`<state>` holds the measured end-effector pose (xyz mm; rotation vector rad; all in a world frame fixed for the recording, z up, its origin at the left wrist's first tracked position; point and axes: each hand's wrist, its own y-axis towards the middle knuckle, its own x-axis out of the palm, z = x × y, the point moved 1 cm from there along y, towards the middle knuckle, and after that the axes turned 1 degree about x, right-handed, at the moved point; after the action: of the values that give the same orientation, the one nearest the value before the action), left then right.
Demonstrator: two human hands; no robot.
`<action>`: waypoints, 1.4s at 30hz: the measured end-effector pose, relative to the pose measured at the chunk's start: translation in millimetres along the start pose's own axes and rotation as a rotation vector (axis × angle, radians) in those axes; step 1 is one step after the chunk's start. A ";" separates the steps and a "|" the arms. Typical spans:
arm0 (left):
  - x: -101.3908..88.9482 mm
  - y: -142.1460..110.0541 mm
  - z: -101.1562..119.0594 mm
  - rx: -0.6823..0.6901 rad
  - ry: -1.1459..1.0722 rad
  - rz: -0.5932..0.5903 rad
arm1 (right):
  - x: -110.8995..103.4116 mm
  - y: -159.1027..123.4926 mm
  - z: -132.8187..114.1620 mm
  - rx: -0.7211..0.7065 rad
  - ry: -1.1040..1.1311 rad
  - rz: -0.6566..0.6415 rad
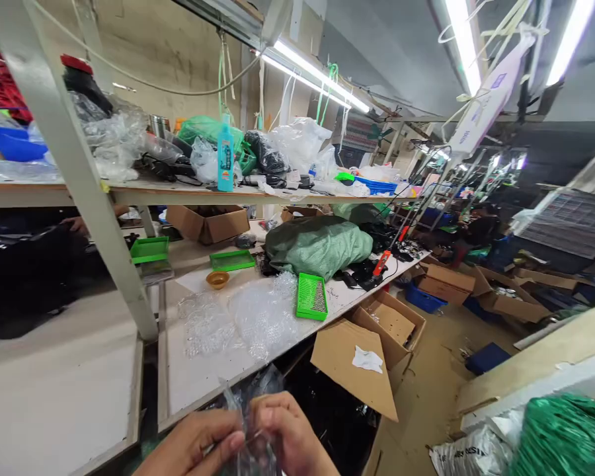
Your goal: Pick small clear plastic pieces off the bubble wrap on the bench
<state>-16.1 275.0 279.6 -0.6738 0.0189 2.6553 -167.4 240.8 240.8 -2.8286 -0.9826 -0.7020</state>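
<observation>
On my feed the left hand [188, 446] and the right hand [290, 430] sit low at the near edge of the worktop, and their fingers [272, 413] are pressed together, pinching a crumpled clear plastic bag [248, 423] between them, just off the worktop's corner.

The white worktop [198, 380] runs away from me. Two loose sheets of bubble wrap [265, 316] lie on it, with a green mesh tray [311, 296] just beside them, and an amber bowl [217, 279] and a bulging green sack [317, 246] farther along. An orange-handled tool [381, 262] lies near the far edge among dark clutter.

Above runs a long shelf [129, 195], crowded with plastic bags and cables, a teal bottle [225, 155] standing upright among them. Fluorescent tube lights [317, 76] hang overhead.

To the right, an open cardboard box [371, 350] sits against the worktop, and the concrete floor [426, 377] beyond is scattered with more cartons and a blue crate [424, 299] — a crowded workshop, as far as I can see. A green bag [565, 436] fills the lower right corner.
</observation>
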 end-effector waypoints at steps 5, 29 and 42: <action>3.2 -7.3 -12.8 0.011 -0.388 0.085 | -3.4 5.3 24.4 -0.065 0.290 0.231; 0.9 -28.8 -9.2 -0.020 -0.537 0.235 | 18.1 4.8 42.8 0.281 0.019 0.123; 5.1 -24.3 -20.9 0.028 -0.498 0.393 | 27.2 17.4 30.4 0.224 0.244 0.039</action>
<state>-1.4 297.0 260.8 0.0244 0.0540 3.1183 -126.0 248.8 227.1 -2.4928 -0.9010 -0.8493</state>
